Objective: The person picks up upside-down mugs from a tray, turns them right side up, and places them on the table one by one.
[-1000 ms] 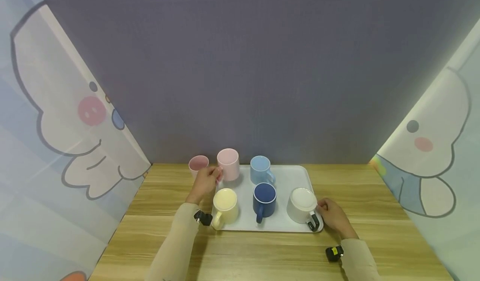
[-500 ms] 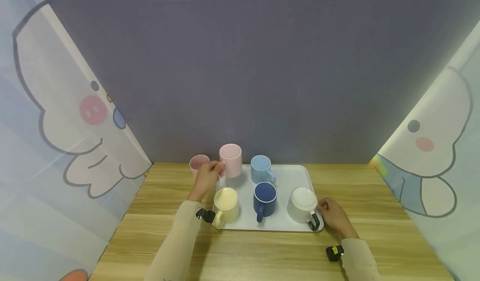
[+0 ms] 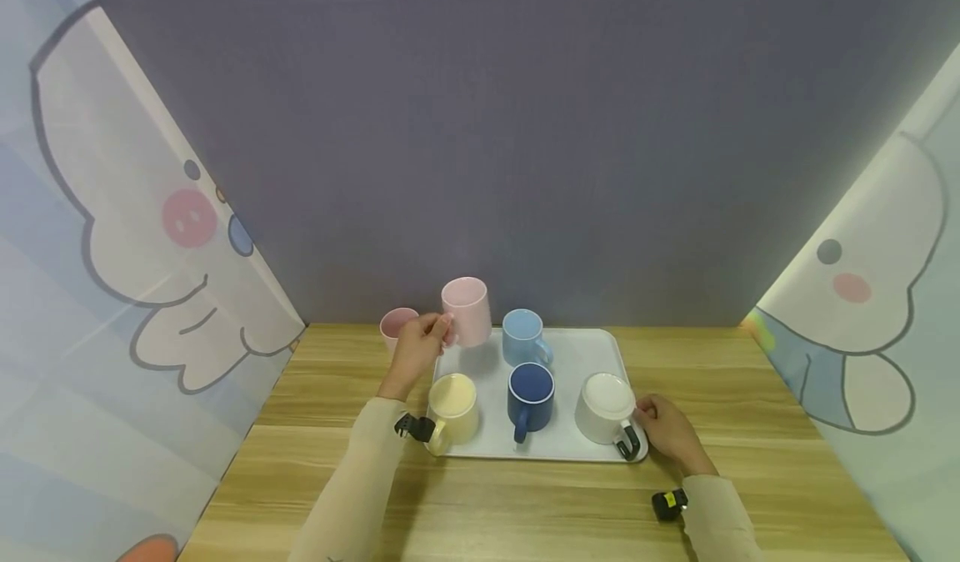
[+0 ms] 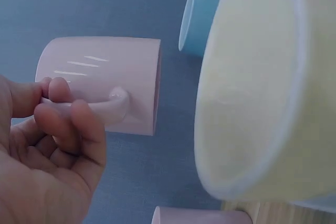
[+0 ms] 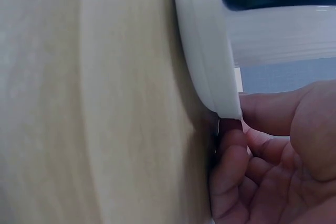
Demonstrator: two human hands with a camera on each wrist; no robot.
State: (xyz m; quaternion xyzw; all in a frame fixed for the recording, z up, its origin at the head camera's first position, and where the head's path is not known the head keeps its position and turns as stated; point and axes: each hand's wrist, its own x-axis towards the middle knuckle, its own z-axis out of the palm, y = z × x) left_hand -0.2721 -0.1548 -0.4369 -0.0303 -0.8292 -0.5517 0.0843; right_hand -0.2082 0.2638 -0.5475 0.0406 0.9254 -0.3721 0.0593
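Observation:
My left hand [image 3: 414, 355] pinches the handle of a pink mug [image 3: 468, 312], thumb on one side and curled fingers on the other, as the left wrist view shows. This mug is upright with a slight tilt, lifted over the back left corner of a white tray [image 3: 577, 349]. At the tray's right edge my right hand [image 3: 667, 433] grips the rim [image 5: 205, 51] between thumb and fingers. Beside it a white mug [image 3: 600, 416] with a black handle stands bottom up. A yellow mug [image 3: 453, 412], also bottom up, sits close to my left wrist.
On the tray, a light blue mug [image 3: 519, 343] stands upright at the back and a navy mug [image 3: 529, 399] at the front middle. Another pink mug [image 3: 397, 323] is on the wooden table [image 3: 525, 512], left of the tray and partly behind my left hand. A grey wall [image 3: 525, 170] rises behind.
My left hand has raised the pink mug off the tray and moved it slightly right and away. The right hand stays at the tray rim.

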